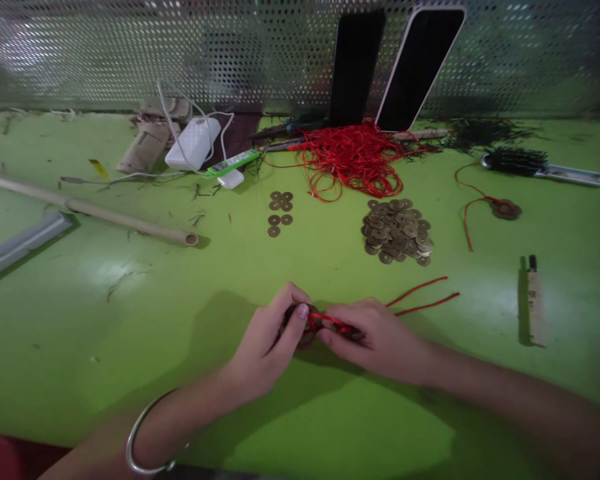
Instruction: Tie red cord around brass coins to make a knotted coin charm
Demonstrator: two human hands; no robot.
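Note:
Close to the front of the green table, my left hand [275,333] pinches a few coins [306,337] laced with red cord, its thumb on top of them. My right hand [375,337] is closed on the red cord [330,320] just to the right, and two loose cord ends stick out past its far side. My fingers partly hide the coins and the knotting. Beyond my hands lie a heap of holed coins [397,230] and a small group of several coins [280,212]. A finished-looking bundle of coins tied with red cord [506,209] rests at the right.
Tangled red cord [353,160] lies at the back below two phones [420,67] leaning on a perforated metal panel [280,60]. A hairbrush [545,167] and a paper-wrapped blade [535,307] are at right. A tube [130,223], grey bar [25,247] and white power bank [193,143] are at left.

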